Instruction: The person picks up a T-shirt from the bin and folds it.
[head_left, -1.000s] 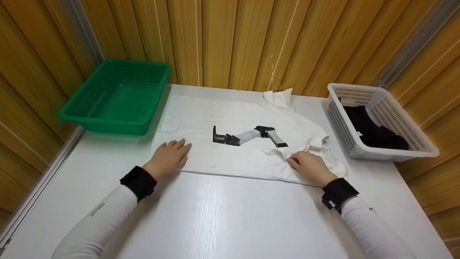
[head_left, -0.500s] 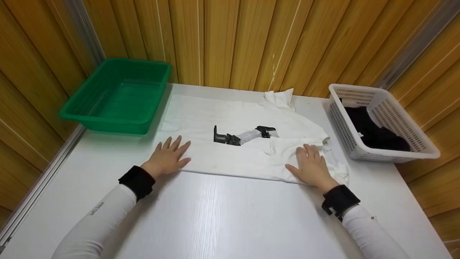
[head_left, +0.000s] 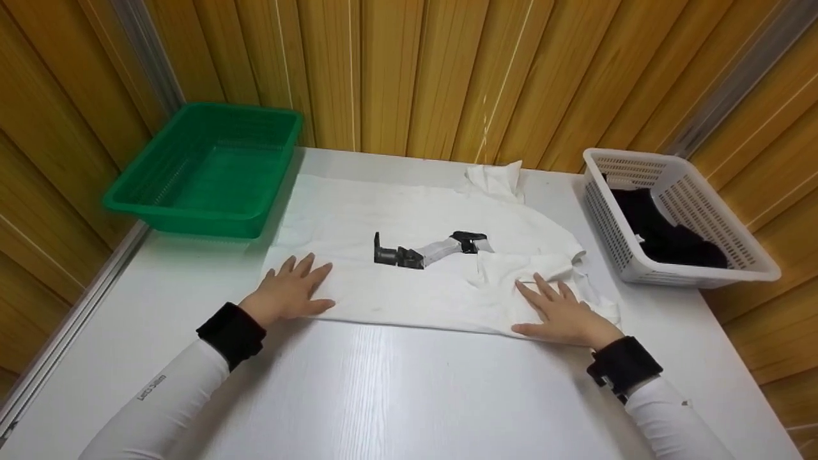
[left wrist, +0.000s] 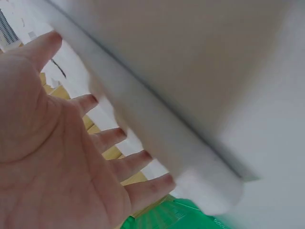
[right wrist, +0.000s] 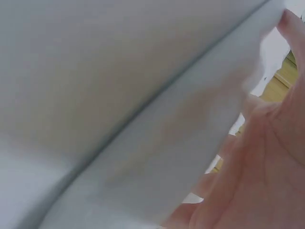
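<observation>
A white T-shirt (head_left: pixel 396 297) lies folded lengthwise on the table, with a black and grey printed figure (head_left: pixel 441 252) across its middle. Spread fingers of my left hand (head_left: pixel 285 292) rest on its near left corner. On the right, my right hand (head_left: pixel 562 314) lies with straight, parted fingers on the near edge. Beside those fingertips, a folded-back sleeve (head_left: pixel 527 265) covers the right end of the print. Another sleeve (head_left: pixel 495 180) sticks out at the far side. In the left wrist view the palm (left wrist: pixel 57 152) faces the shirt's rounded front fold (left wrist: pixel 157 124).
A green basket (head_left: pixel 268 185) stands at the back left. At the back right, a white perforated basket (head_left: pixel 604 223) holds black cloth (head_left: pixel 671 233). Yellow wood-grain panels (head_left: pixel 390 76) border the white table (head_left: pixel 358 396) behind and at both sides.
My right hand has let go of the pinched near sleeve, now lying over the print's right end, and its fingers have spread. Both hands and the shirt have shifted slightly toward me.
</observation>
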Tool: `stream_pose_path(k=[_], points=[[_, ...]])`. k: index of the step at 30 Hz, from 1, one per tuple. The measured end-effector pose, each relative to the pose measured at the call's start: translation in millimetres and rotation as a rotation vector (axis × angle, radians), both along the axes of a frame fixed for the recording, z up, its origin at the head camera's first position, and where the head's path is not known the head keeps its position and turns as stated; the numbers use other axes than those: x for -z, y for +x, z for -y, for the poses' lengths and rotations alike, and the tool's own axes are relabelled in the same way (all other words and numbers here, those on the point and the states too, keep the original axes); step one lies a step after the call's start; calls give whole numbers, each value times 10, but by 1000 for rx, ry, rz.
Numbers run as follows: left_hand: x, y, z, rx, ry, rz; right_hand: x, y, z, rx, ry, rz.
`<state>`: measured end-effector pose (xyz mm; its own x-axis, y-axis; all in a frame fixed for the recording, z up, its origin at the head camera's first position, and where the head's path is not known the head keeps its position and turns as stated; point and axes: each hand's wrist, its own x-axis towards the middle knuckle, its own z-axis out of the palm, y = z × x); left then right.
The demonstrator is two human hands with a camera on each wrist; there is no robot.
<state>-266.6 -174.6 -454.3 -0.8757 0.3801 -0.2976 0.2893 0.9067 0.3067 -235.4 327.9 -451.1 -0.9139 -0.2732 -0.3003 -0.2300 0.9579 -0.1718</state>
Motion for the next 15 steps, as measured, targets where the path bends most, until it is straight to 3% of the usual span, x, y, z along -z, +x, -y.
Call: stream_pose_path(k=[9,15], points=[[-18,144,20,-9,14,-10,-137,167,72,-37,-12,62],[-56,173,34,33,-2,-45,-177,129,40,-40,-53,132]])
